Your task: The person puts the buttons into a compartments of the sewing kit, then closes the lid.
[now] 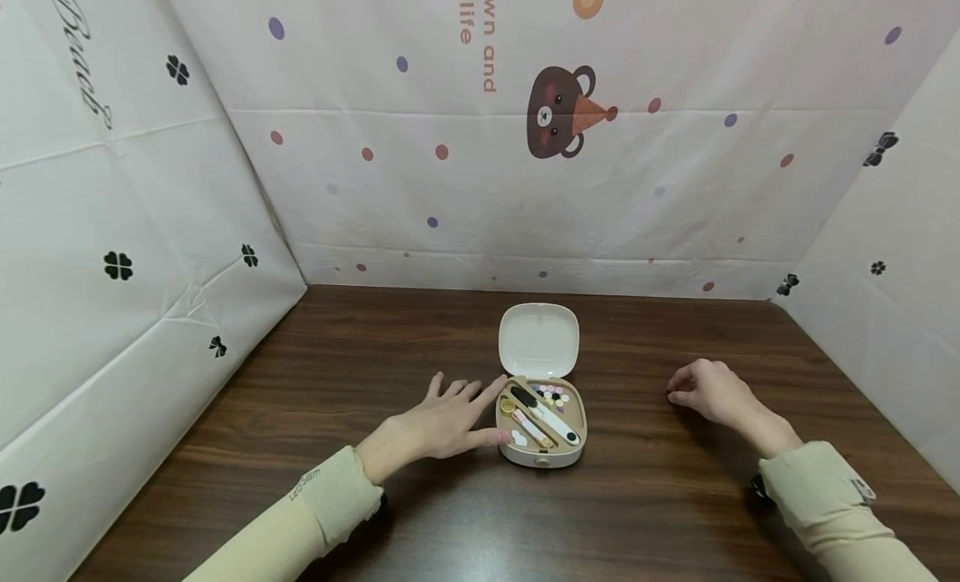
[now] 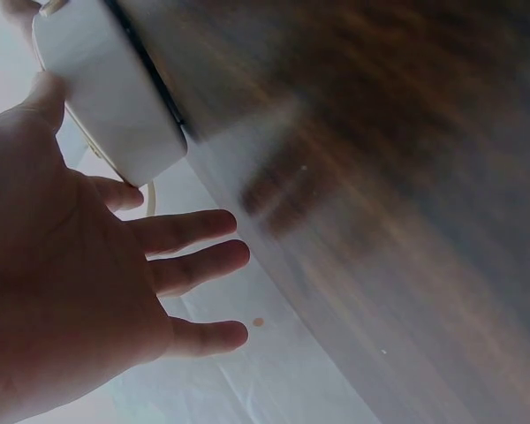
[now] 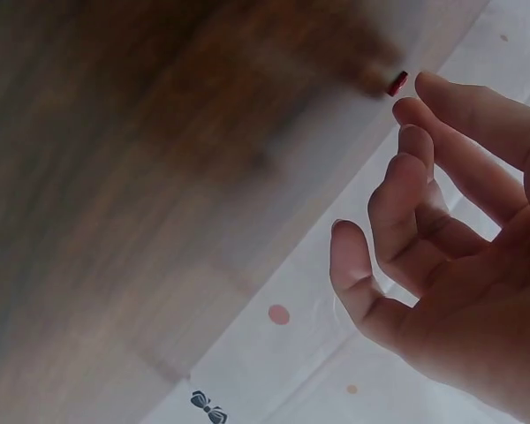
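Note:
A small cream case (image 1: 542,459) stands on the table, its white lid (image 1: 538,340) raised at the back. Inside lie a black-and-white slender tool (image 1: 546,415), a pink-and-gold tube (image 1: 532,428), a gold round piece (image 1: 507,406) and several small coloured round pieces (image 1: 553,394). My left hand (image 1: 438,423) is spread with straight fingers, thumb and index finger at the case's left side. Farther right, my right hand (image 1: 716,392) is low over the table with loosely bent fingers. Just beyond its thumb and index tips is a tiny red piece (image 3: 397,84); the fingertips look apart.
The dark wooden table (image 1: 420,515) is bounded by white printed sheets at the back (image 1: 480,190), left (image 1: 150,190) and right (image 1: 900,273). Table surface separates the case from my right hand.

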Demonstrator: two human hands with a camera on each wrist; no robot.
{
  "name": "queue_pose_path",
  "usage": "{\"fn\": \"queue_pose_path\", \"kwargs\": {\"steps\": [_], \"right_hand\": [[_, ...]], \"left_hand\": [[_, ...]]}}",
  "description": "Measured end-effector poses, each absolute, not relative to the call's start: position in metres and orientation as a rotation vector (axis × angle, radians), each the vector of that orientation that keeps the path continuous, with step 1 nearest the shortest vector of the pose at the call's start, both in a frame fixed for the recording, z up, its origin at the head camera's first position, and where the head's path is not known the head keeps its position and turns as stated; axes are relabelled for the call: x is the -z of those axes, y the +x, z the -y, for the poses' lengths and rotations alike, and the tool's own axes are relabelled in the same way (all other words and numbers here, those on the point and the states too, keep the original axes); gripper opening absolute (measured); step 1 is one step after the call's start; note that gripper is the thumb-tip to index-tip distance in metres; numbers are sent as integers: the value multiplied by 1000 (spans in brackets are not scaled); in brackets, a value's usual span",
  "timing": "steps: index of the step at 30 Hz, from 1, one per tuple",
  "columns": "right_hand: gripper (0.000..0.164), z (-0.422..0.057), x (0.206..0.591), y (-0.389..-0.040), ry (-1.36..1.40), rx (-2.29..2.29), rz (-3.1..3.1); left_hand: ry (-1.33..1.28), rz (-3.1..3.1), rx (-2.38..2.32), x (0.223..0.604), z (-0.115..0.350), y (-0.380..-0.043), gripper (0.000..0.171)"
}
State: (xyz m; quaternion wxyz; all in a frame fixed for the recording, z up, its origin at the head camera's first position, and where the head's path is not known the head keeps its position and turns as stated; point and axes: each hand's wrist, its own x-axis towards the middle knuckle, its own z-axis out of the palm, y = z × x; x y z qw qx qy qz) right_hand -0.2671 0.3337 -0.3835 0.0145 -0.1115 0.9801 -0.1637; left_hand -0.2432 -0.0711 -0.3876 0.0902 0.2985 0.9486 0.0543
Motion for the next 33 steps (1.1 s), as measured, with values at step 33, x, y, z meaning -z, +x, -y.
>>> {"fn": "queue_pose_path", "kwargs": {"steps": [33], "right_hand": [[12,-329,387,-273,-413,668,-2998]], "left_hand": [[896,-2836,-140,387,71,-242,83]]}}
